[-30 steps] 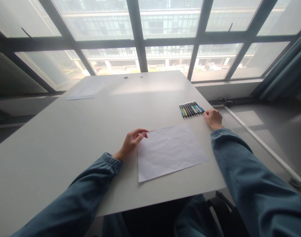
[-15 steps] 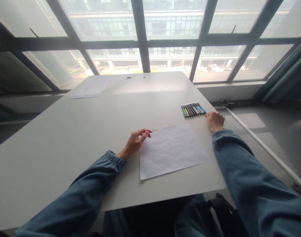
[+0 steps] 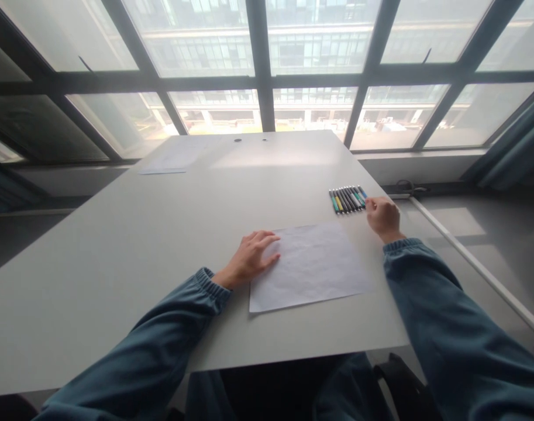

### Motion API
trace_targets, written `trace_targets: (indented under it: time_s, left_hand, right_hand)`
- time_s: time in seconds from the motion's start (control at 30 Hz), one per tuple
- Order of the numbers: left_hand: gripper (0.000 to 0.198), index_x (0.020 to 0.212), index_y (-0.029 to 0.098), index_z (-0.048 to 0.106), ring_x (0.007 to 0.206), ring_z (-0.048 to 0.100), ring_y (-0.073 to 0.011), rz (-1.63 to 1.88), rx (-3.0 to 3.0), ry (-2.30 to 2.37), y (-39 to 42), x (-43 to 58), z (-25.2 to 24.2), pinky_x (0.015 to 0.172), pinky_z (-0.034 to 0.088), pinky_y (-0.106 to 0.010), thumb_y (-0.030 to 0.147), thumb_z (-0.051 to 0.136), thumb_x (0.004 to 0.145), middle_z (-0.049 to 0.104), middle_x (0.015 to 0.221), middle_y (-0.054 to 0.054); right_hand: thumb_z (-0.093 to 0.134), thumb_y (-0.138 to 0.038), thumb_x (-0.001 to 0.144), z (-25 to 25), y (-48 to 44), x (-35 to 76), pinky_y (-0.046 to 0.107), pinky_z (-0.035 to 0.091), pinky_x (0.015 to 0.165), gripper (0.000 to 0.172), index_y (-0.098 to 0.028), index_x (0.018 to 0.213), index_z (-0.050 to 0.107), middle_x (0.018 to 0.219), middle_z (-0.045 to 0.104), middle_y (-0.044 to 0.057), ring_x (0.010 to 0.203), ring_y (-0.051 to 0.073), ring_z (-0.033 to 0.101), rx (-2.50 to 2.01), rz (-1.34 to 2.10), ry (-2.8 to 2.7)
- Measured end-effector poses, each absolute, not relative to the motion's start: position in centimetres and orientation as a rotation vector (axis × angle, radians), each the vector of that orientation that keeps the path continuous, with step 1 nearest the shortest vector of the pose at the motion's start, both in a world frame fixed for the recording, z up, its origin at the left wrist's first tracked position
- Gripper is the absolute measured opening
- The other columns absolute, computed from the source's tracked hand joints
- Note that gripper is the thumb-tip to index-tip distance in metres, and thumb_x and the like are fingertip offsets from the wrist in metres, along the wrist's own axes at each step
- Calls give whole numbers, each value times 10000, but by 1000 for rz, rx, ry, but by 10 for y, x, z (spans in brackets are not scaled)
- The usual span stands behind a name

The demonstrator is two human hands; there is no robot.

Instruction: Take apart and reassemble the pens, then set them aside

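Note:
A crumpled white sheet of paper (image 3: 313,266) lies on the white table (image 3: 161,234) in front of me. My left hand (image 3: 252,255) rests flat on the sheet's left edge, fingers stretched out. A row of several pens (image 3: 348,199) with black, yellow, green and blue barrels lies near the table's right edge. My right hand (image 3: 383,217) sits just right of that row, its fingers curled and touching the outermost blue pen's end. Both arms wear blue sleeves.
Another sheet of paper (image 3: 172,161) lies at the table's far left. Two small round holes (image 3: 250,140) mark the far edge. Large windows (image 3: 267,64) stand behind. A blue curtain (image 3: 512,152) hangs at right, with a white rail (image 3: 477,266) on the floor.
My left hand went from a loose curl beside the sheet to lying flat on its left edge. My right hand stayed at the pens. The view shifted slightly.

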State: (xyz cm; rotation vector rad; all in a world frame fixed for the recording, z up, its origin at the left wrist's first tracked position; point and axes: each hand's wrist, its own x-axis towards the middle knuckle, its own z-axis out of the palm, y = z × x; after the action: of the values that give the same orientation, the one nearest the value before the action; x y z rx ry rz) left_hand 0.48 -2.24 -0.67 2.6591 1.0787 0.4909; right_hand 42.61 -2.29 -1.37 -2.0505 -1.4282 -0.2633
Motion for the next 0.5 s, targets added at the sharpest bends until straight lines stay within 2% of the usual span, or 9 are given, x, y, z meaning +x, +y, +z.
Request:
trace_targets:
  time_s: [0.1, 0.2, 0.37, 0.5]
  left_hand:
    - [400, 1303, 250, 620, 1319, 540, -274, 488, 2643, 1100, -17, 3, -8, 1139, 394, -484, 409, 578, 939, 598, 1404, -87]
    - [408, 1321, 240, 613, 1390, 491, -283, 519, 2627, 1159, -11, 1, -10, 1208, 324, -516, 397, 554, 948, 565, 1458, -94]
    - [484, 1395, 220, 572, 1465, 411, -286, 517, 2623, 1238, -6, -1, -13, 1240, 284, -518, 454, 497, 978, 509, 1530, -102]
    - [596, 1468, 240, 508, 1497, 355, -331, 358, 2633, 1268, -7, -1, -13, 1231, 245, -603, 564, 478, 969, 455, 1575, -104]
  right_hand:
    - [447, -361, 1007, -10, -26, 389, 435, 482, 1006, 399, -135, 1193, 717, 1144, 712, 160, 1109, 294, 629, -1604, -192, -1755]
    - [433, -391, 1028, -10, -35, 346, 459, 459, 1081, 432, -172, 1336, 643, 1316, 652, 144, 1242, 290, 574, -1397, -99, -1984]
    - [415, -410, 1041, -15, -53, 303, 487, 390, 1167, 539, -167, 1520, 459, 1531, 497, 153, 1415, 295, 454, -1377, 45, -2282]
    - [428, -427, 1038, -22, -56, 297, 531, 333, 1200, 562, -179, 1543, 428, 1592, 426, 152, 1481, 311, 382, -1415, 137, -2400]
